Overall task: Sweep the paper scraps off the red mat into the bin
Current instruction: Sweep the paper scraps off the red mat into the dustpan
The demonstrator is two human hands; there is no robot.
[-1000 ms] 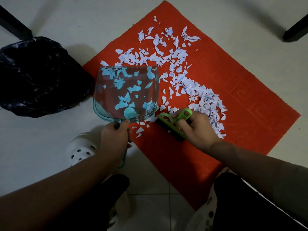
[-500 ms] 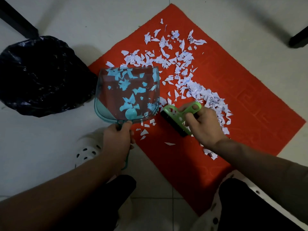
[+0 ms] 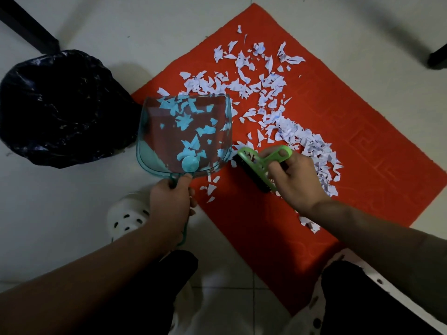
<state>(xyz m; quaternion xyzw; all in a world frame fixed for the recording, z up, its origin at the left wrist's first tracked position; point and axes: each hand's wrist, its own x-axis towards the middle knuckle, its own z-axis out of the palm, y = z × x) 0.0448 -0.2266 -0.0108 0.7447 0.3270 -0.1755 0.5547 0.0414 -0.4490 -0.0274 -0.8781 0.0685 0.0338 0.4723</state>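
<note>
A red mat [image 3: 377, 151] lies on the pale tiled floor, strewn with many white paper scraps [image 3: 266, 93]. My left hand [image 3: 169, 201] grips the handle of a clear teal dustpan [image 3: 167, 155], which rests over the mat's left corner with several scraps showing through it. My right hand [image 3: 295, 180] holds a green hand brush [image 3: 256, 165] with black bristles, just right of the dustpan's near edge. A bin lined with a black bag [image 3: 60, 110] stands to the left, off the mat.
Dark furniture legs stand at the top left [image 3: 26, 25] and top right [image 3: 437, 56]. A white perforated clog [image 3: 128, 213] is on my foot below the dustpan. My dark-trousered knees fill the bottom of the view.
The brush and my right hand have shifted slightly right and up along the scrap line. The dustpan has stayed at the mat's left corner. A few scraps now show near my right wrist.
</note>
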